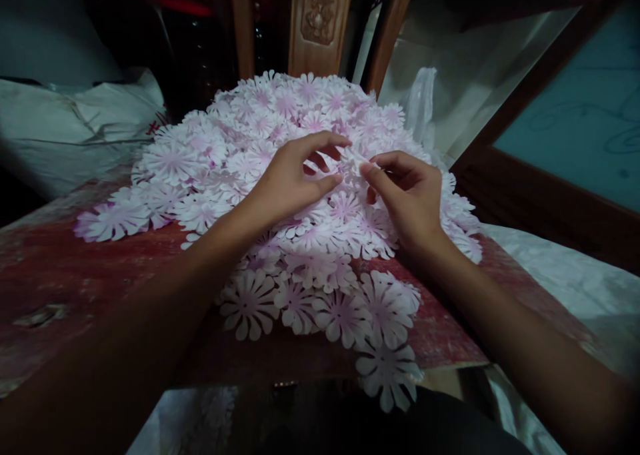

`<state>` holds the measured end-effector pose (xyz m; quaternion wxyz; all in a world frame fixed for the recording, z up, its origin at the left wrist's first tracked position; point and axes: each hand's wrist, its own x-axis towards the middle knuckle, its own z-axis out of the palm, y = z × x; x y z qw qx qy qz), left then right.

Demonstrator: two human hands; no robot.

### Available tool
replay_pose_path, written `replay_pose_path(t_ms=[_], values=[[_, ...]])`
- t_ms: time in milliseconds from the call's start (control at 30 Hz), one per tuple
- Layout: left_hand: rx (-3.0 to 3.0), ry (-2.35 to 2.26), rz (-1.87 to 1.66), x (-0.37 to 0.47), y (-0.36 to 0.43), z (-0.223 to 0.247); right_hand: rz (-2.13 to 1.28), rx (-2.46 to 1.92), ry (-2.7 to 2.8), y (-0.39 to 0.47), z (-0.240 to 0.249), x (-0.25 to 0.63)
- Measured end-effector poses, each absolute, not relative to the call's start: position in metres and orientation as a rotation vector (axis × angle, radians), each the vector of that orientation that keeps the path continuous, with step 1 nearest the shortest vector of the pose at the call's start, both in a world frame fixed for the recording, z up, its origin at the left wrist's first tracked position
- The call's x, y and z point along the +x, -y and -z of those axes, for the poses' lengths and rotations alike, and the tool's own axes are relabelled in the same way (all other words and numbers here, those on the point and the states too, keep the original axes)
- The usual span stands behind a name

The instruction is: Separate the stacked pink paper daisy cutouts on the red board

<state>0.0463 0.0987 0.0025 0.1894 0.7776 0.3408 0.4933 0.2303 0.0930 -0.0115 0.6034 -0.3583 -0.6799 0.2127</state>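
Note:
A large heap of white and pale purple flower-shaped pieces (285, 108) covers much of a worn red wooden surface (100, 275). Above the middle of the heap, my left hand (300, 171) has its thumb and fingers apart, with nothing between them. To its right, my right hand (407, 191) pinches a white petal piece (356, 158) between thumb and forefinger. The two hands face each other with a small gap. Several flower pieces lie nearer to me, and one (387, 371) hangs over the front edge.
Behind the heap rises a carved wooden chair back (320, 28). A white sack (75, 128) stands at the left. At the right are a wooden frame with a teal panel (580, 115) and a clear plastic bag (421, 105).

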Motion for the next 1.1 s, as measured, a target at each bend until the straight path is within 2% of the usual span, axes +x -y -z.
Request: replay_pose_path(t_ms=[200, 800, 1100], values=[[2.217, -0.976, -1.322, 0.0477, -0.0989, -0.0025, -0.491, -0.837, 1.582, -0.0921, 0.0121, 0.2295], [2.196, -1.191, -1.460, 0.0426, -0.1024, 0.0011, -0.419, -0.809, 1.590, -0.0941, 0.0112, 0.2333], [2.215, -1.091, -1.380, 0.0443, -0.1006, 0.0003, -0.413, -0.816, 1.616, -0.0943, 0.0122, 0.2336]])
